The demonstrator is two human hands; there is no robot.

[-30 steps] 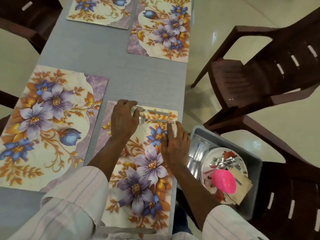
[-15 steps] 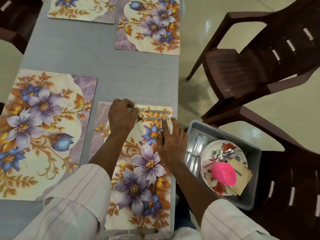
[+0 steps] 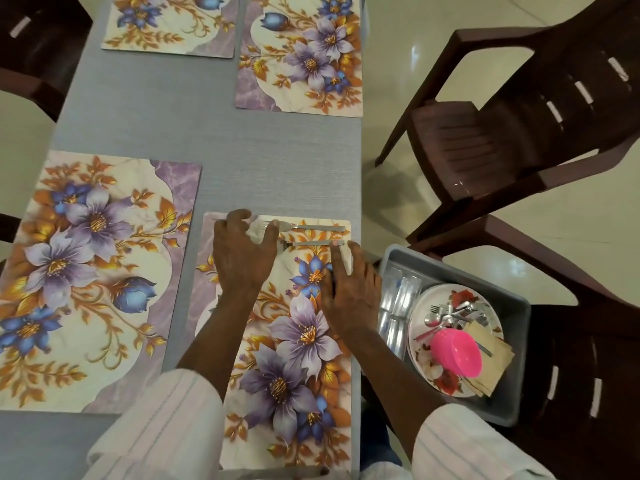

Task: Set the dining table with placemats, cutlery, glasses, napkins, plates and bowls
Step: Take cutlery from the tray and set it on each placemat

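Observation:
A floral placemat (image 3: 287, 341) lies in front of me at the table's right edge. Along its far end lie a fork (image 3: 311, 227) and, just nearer, a spoon (image 3: 313, 243), both with handles pointing right. My left hand (image 3: 242, 258) hovers over their heads with fingers spread and loosely curved, the thumb near the fork's tines. My right hand (image 3: 349, 289) lies flat on the mat, its fingertips at the spoon's handle end. A grey tub (image 3: 512, 306) on a chair to my right holds a flowered plate (image 3: 429, 368), a pink bowl (image 3: 457, 351), cutlery (image 3: 453, 315), napkins (image 3: 495, 351) and glasses (image 3: 398, 306).
Three more floral placemats lie on the grey table (image 3: 277, 161): one at near left (image 3: 86, 278), two at the far end (image 3: 301, 57), (image 3: 169, 26). Dark brown plastic chairs stand at the right (image 3: 519, 133) and the far left (image 3: 31, 53).
My left hand has uncurled from the fork and spoon heads and spread its fingers. The right hand stays flat at the handle ends. The view shifted slightly.

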